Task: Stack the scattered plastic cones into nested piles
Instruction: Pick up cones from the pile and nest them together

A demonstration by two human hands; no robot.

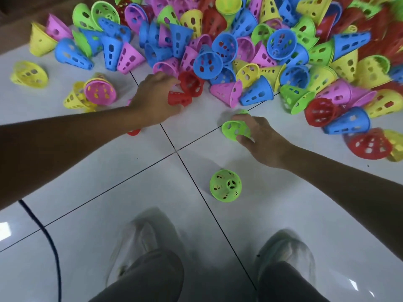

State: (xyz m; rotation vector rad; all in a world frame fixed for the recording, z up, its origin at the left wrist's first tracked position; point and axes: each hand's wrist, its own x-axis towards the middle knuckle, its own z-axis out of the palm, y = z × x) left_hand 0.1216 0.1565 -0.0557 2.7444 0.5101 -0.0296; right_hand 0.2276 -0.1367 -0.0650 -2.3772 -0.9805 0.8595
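A big heap of perforated plastic cones point(239, 46) in blue, pink, yellow, green and red covers the far part of the white tiled floor. My left hand point(152, 99) grips a red cone point(180, 98) at the heap's near edge, beside another red cone point(192, 83) lying on its side. My right hand point(261, 138) holds a green cone point(235, 130) just above the floor. A green cone point(225, 185) stands upright on the tiles below my right hand. A bit of another red cone point(134, 132) peeks out under my left wrist.
Loose yellow and pink cones point(96, 94) lie to the left, with a yellow one point(29, 74) further out. A dark cable point(54, 253) curves across the floor at lower left. My knees and shoes point(141, 243) fill the bottom of the view.
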